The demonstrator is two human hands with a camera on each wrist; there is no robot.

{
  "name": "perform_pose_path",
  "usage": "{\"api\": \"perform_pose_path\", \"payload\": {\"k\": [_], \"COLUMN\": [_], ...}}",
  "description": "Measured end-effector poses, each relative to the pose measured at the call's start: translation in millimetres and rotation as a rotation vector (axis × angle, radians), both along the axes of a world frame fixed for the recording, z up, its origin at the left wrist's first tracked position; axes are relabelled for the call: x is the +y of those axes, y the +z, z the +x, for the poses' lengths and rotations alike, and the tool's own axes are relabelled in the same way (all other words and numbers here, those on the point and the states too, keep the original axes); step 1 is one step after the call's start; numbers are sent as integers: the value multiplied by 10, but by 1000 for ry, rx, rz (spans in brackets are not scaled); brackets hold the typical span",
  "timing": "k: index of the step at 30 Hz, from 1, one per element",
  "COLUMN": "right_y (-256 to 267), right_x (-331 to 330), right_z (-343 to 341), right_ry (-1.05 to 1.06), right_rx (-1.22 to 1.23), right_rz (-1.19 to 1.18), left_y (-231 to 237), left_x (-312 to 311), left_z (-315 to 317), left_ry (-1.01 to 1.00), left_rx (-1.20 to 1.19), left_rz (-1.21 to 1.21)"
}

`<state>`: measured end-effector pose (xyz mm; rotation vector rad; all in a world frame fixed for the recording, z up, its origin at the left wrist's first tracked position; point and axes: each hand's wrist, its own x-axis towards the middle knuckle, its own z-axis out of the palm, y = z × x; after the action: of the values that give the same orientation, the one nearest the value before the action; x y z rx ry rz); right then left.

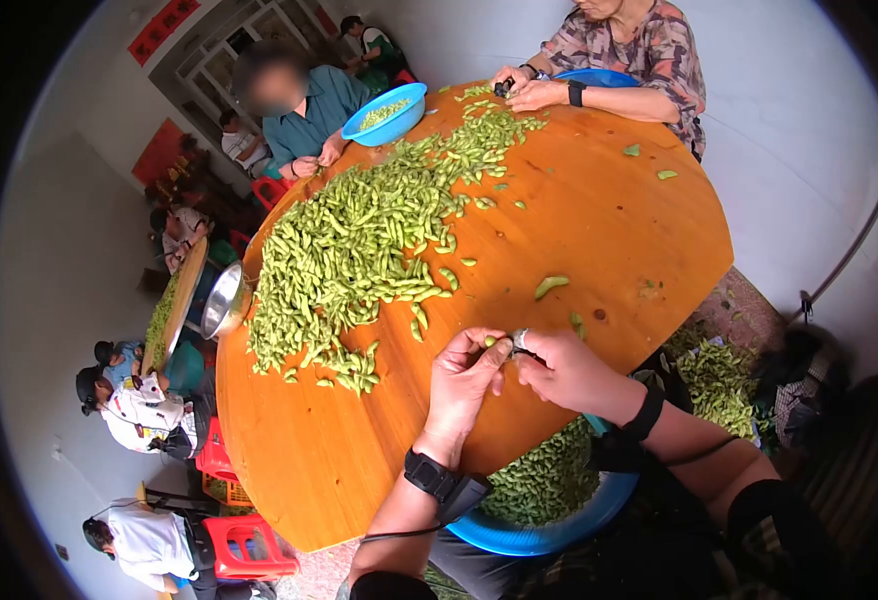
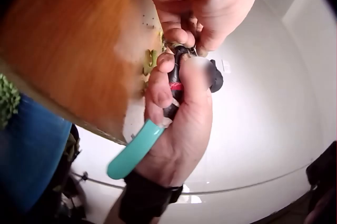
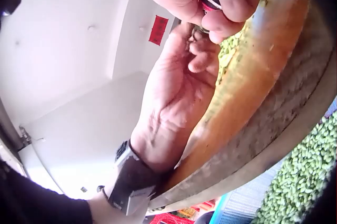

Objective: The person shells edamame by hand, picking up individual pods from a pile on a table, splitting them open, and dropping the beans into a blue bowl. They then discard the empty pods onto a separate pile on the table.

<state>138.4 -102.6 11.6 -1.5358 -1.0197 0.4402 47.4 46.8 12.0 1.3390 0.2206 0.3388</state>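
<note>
Over the near edge of the wooden table (image 1: 599,250), both hands meet. My left hand (image 1: 464,380) pinches a small green soybean pod (image 1: 490,341) between thumb and fingers; most of it is hidden. My right hand (image 1: 574,372) curls round a tool with a teal handle (image 2: 136,150) and a black, wrapped section with a red band. Its working end is hidden among the fingertips, so I cannot tell its kind. Below the hands sits a blue basin (image 1: 524,545) full of small green pieces. A large heap of green soybean pods (image 1: 359,240) covers the far left of the tabletop.
Single pods (image 1: 551,286) lie right of the heap. Across the table a person (image 1: 309,110) sits by a light-blue basin (image 1: 389,118), and another person (image 1: 649,50) works at the far right. More pods (image 1: 719,380) lie on the floor at right. Red stools (image 1: 249,545) stand at left.
</note>
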Motion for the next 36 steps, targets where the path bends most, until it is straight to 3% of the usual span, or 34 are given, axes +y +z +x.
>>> {"api": "perform_pose_path", "payload": {"k": [5,7,8,9,11,17,23,30,33,35,36], "right_y": [-73,9,87,201,392,278,164,70,177,236,248], "right_x": [36,6,-26,-49,-70,-33,4,60,10,-65,-107], "right_z": [-20,-8,-7,-21,-59,-49,-53,-39,38,109,158], "right_ry": [-16,-81,-63,-59,5,54,53,36,59,69,119], "right_rx": [15,68,222,222,322,212,218,383,533,613,645], "right_rz": [-44,19,-56,-65,-170,-186,-163,-64,-130,-126,-116], "left_y": [-4,73,26,9,0,-84,-75,-105,-142,-61,-28], "left_x": [67,39,65,49,2,29,-2,-1,34,48,69], "left_z": [34,10,-9,-21,-29,-30,-48,-42,-14,5,16], "left_ry": [-50,31,47,52,122,151,176,169,86,-88,-146], "left_rx": [-58,-29,5,6,10,-80,-21,4,-20,-51,-56], "left_rz": [-62,121,154,146,432,804,945,800,600,209,129]}}
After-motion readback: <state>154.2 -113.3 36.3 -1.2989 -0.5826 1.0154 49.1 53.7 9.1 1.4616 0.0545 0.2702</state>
